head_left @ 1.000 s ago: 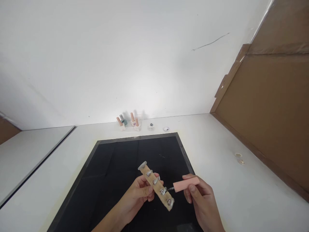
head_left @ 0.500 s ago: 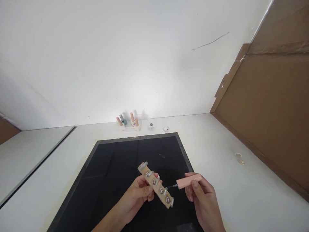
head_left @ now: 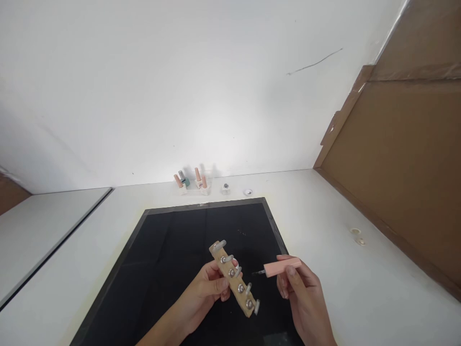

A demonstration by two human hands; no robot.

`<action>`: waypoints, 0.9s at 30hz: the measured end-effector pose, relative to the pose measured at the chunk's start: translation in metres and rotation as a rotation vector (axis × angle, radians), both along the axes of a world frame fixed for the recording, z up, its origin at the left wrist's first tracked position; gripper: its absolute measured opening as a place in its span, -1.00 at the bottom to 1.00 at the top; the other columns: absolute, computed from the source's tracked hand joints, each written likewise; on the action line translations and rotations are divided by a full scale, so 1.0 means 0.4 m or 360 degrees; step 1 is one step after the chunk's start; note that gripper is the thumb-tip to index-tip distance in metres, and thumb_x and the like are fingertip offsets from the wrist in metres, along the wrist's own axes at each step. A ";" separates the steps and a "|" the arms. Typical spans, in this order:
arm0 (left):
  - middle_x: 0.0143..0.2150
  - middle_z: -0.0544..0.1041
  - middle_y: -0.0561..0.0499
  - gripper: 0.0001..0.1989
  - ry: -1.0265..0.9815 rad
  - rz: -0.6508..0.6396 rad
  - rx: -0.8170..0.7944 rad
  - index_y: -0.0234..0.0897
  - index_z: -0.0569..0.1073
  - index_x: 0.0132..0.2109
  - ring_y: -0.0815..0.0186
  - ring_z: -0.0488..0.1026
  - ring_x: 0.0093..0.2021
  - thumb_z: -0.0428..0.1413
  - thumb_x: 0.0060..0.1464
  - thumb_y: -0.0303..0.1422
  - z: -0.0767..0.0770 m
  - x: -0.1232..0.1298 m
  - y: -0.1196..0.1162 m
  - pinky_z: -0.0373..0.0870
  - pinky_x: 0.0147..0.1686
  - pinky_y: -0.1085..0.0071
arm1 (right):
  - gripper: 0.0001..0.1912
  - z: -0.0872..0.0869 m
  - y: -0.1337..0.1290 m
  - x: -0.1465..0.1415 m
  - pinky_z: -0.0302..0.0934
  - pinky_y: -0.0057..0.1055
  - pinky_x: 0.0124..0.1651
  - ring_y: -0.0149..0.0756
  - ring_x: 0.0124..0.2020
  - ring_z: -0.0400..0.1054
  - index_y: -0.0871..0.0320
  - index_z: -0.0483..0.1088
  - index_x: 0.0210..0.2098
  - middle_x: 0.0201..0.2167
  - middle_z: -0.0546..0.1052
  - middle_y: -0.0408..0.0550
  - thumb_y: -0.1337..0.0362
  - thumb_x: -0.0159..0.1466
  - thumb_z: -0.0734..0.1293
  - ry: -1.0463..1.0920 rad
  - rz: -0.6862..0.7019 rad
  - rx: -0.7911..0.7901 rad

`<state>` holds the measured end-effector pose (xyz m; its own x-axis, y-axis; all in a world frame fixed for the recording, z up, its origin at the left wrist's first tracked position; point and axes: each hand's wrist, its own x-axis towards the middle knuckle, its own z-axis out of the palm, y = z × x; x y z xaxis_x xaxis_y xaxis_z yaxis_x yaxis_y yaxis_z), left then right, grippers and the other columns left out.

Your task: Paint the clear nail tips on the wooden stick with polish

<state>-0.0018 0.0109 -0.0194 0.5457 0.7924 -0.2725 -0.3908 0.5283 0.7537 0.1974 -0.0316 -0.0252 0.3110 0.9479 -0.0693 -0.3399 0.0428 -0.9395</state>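
Pinching the bar (head_left: 235, 282) over the black mat (head_left: 173, 259), L hand (head_left: 205, 288) has thumb in front, fingers partly hidden behind. R hand (head_left: 302, 293) pinches the cap (head_left: 281, 266) btwn thumb & fingers; brush (head_left: 261, 272) just apart from bar, tip hard to see vs. mat. Arms cut off at btm edge; bottles' (head_left: 205, 185) labels unreadable.

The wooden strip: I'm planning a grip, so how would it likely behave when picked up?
The wooden strip is probably stiff: it runs straight past the left hand at both ends. Its slim shape suggests little weight. The translucent tips jut beside metal studs, so they could get knocked askew.
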 end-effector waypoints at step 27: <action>-0.39 0.56 0.01 -0.65 0.0184 -0.0055 0.0045 -0.28 0.60 -0.33 0.30 0.40 -0.32 0.41 -0.40 -0.38 0.030 0.010 -0.016 0.22 -0.23 0.40 | -0.68 0.002 -0.004 0.001 0.03 -0.49 -0.61 -0.47 -0.68 0.08 0.16 0.55 -0.39 -0.68 0.27 -0.19 0.01 0.08 0.41 -0.0117 0.0203 0.0131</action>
